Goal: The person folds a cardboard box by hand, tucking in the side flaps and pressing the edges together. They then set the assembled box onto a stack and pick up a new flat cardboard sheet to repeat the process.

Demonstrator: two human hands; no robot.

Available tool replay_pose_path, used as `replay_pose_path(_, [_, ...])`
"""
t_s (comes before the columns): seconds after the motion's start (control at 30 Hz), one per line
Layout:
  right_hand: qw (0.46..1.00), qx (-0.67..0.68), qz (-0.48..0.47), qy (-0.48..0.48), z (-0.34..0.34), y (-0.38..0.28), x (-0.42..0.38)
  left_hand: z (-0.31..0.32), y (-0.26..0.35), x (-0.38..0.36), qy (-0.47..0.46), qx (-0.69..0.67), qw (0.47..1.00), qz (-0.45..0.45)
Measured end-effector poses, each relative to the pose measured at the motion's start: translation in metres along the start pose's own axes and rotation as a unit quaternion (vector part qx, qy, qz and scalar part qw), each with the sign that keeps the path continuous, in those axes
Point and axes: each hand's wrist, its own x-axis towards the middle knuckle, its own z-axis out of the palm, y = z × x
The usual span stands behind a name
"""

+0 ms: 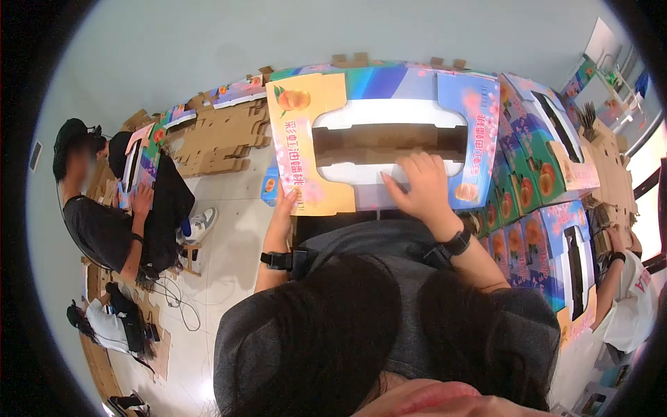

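Note:
A colourful printed carton [311, 194] with peach pictures faces me, its wide slot in the middle showing brown cardboard inside. My left hand [283, 208] grips the carton's lower left edge, with the thumb on the front and the other fingers mostly hidden behind it. On the lower right of the slot rests my right hand [421, 186], its fingers apart and lying on the white border, near the blue corner panel.
Stacked printed cartons [531, 174] stand at the right, beside flat brown cardboard [611, 167]. More flat cardboard [215, 139] lies at the back left. A person [104, 222] at the left holds a carton; another [111, 323] sits lower left. A co-worker's sleeve [629, 299] shows at the right.

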Motion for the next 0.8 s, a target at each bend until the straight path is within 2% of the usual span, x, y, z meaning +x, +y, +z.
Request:
replay_pose_path(0.13, [1.0,0.011,-0.022,0.0,-0.006,-0.003,-0.011,0.002,0.013,-0.003,-0.01,0.044,0.998,0.043])
replay_pose_path(0.23, [0.995,0.038,-0.03,-0.084,-0.019,-0.001,-0.012,0.022,0.035,-0.01,0.011,0.012,0.998,0.068])
replay_pose_path(0.33, [0.991,0.085,-0.025,-0.1,-0.032,0.004,0.001,0.036,0.043,-0.019,0.012,-0.05,0.993,0.105])
replay_pose_path(0.37, [0.99,0.104,-0.015,-0.097,-0.035,0.005,0.003,0.04,0.042,-0.02,0.014,-0.077,0.99,0.117])
replay_pose_path(0.43, [0.986,0.138,0.008,-0.092,-0.039,0.003,0.006,0.036,0.034,-0.018,0.027,-0.047,0.985,0.163])
replay_pose_path(0.47, [0.981,0.146,0.03,-0.128,-0.044,0.004,0.01,0.046,0.045,-0.025,0.028,-0.034,0.982,0.183])
replay_pose_path(0.5, [0.963,0.166,0.108,-0.182,-0.056,0.002,0.016,0.051,0.05,-0.029,0.029,-0.021,0.979,0.202])
replay_pose_path(0.57, [0.962,0.227,0.093,-0.123,-0.061,0.004,0.017,0.044,0.044,-0.032,0.031,0.03,0.969,0.245])
replay_pose_path(0.6, [0.932,0.314,0.134,-0.12,-0.067,0.002,0.016,0.04,0.041,-0.033,0.033,0.056,0.962,0.266])
replay_pose_path(0.63, [0.899,0.405,0.133,-0.099,-0.065,0.009,0.01,0.036,0.039,-0.034,0.039,0.072,0.955,0.285])
replay_pose_path(0.7, [0.809,0.547,0.196,-0.092,-0.068,0.005,0.02,0.038,0.04,-0.036,0.039,0.117,0.937,0.326])
replay_pose_path(0.8, [0.712,0.663,0.204,-0.106,-0.084,-0.013,0.026,0.041,0.051,-0.04,0.052,0.213,0.9,0.378])
